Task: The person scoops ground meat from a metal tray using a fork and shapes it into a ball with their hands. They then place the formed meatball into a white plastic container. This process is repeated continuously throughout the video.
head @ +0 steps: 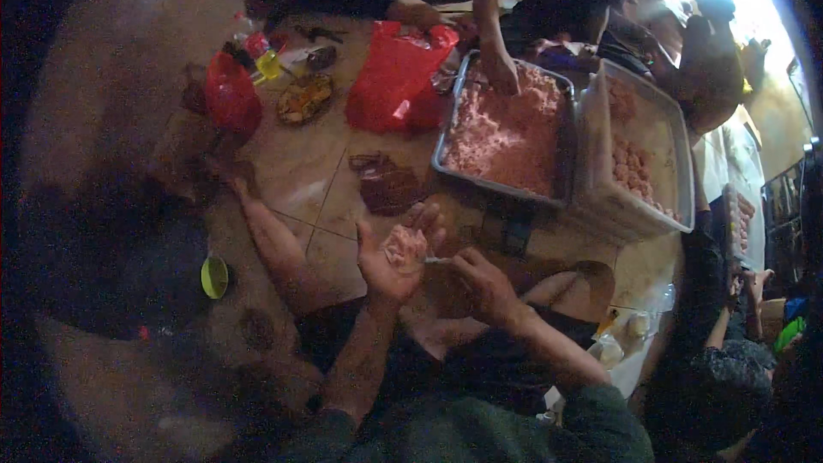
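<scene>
My left hand (pixel 384 276) is palm up above my lap, fingers spread, and a lump of pale pink minced meat (pixel 405 247) rests on the palm. A thin, light-coloured utensil (pixel 438 260), perhaps a small spoon, is pinched in my right hand (pixel 485 286). Its tip reaches to the edge of the meat; the exact shape is blurred. Just beyond my left fingertips lies a dark reddish plastic bag (pixel 389 190) on the tiled floor.
Another person's hand (pixel 505 74) reaches into a metal-rimmed tray (pixel 476 186) of minced meat. Right of it stands a translucent bin (pixel 652 116) with meat balls. Red bags (pixel 395 90), a yellow-green bowl (pixel 214 277) and other people surround me. A smaller tray (pixel 733 218) sits far right.
</scene>
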A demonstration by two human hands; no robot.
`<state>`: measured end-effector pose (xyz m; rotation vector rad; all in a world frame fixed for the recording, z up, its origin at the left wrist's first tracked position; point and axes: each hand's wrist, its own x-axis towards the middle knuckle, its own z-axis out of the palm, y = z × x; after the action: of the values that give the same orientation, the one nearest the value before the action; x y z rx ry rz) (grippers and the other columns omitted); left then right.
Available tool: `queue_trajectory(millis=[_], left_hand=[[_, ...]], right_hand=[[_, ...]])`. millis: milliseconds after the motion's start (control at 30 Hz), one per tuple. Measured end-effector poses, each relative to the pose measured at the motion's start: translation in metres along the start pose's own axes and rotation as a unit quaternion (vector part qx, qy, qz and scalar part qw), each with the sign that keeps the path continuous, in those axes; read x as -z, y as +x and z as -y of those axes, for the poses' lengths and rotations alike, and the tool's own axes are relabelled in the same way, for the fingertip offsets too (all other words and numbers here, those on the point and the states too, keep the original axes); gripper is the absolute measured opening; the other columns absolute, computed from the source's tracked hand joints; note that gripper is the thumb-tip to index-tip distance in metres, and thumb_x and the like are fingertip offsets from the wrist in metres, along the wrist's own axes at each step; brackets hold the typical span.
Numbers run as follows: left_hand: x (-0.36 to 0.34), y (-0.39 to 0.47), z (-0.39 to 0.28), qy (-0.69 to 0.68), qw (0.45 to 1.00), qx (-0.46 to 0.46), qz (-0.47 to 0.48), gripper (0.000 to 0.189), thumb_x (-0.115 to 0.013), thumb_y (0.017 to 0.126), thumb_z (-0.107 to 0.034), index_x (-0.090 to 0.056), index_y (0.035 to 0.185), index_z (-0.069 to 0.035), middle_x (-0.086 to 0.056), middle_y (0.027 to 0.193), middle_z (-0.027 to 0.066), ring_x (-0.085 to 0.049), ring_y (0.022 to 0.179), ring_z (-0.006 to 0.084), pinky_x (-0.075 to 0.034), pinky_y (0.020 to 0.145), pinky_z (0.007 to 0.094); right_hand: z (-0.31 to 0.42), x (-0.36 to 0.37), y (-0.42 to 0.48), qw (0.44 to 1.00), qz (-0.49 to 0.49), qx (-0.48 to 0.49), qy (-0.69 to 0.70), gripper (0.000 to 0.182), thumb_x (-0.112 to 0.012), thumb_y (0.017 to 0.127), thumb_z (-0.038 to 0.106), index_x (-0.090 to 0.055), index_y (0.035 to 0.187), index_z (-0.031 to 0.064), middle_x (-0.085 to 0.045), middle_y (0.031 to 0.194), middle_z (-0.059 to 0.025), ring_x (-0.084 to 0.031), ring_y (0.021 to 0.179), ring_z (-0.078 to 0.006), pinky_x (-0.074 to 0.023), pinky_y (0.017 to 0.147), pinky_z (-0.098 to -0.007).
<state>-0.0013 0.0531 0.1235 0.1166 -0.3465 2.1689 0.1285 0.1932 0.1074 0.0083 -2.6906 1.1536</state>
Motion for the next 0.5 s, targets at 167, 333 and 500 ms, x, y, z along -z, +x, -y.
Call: queue_trajectory(millis=[167, 333, 500], left_hand=[[0.013, -0.025, -0.037, 0.057, 0.985, -0.146, -0.072, 0.088, -0.044, 0.095, -0.067, -0.045, 0.135, 0.011, -0.051, 0.138, 0.0282, -0.045, 0.133, 0.0424, -0.031, 0.116, 0.0568], [-0.004, -0.013, -0.002, 0.113, 0.97, -0.141, -0.165, 0.086, -0.045, 0.091, -0.071, -0.051, 0.131, 0.005, -0.059, 0.126, 0.0256, -0.054, 0.124, 0.0371, -0.034, 0.112, 0.0605], [0.023, -0.038, -0.031, -0.018, 0.992, -0.081, -0.09, 0.092, -0.036, 0.093, -0.074, -0.041, 0.141, 0.005, -0.044, 0.144, 0.0308, -0.045, 0.132, 0.0451, -0.033, 0.112, 0.0622]], right_hand=[[0.028, 0.044, -0.005, 0.992, 0.086, -0.047, -0.077, 0.03, -0.06, 0.083, -0.001, -0.057, 0.112, 0.0055, -0.058, 0.103, -0.0157, -0.062, 0.095, -0.0384, -0.0511, 0.076, -0.0451], [0.038, 0.014, 0.002, 0.993, 0.034, -0.079, 0.082, 0.036, -0.064, 0.076, -0.006, -0.057, 0.11, 0.0044, -0.06, 0.1, -0.0191, -0.062, 0.098, -0.0402, -0.0508, 0.079, -0.0451], [0.044, 0.011, -0.002, 0.994, 0.023, -0.101, 0.032, 0.037, -0.065, 0.073, -0.006, -0.058, 0.109, 0.0034, -0.06, 0.103, -0.021, -0.061, 0.099, -0.0418, -0.0499, 0.081, -0.0446]])
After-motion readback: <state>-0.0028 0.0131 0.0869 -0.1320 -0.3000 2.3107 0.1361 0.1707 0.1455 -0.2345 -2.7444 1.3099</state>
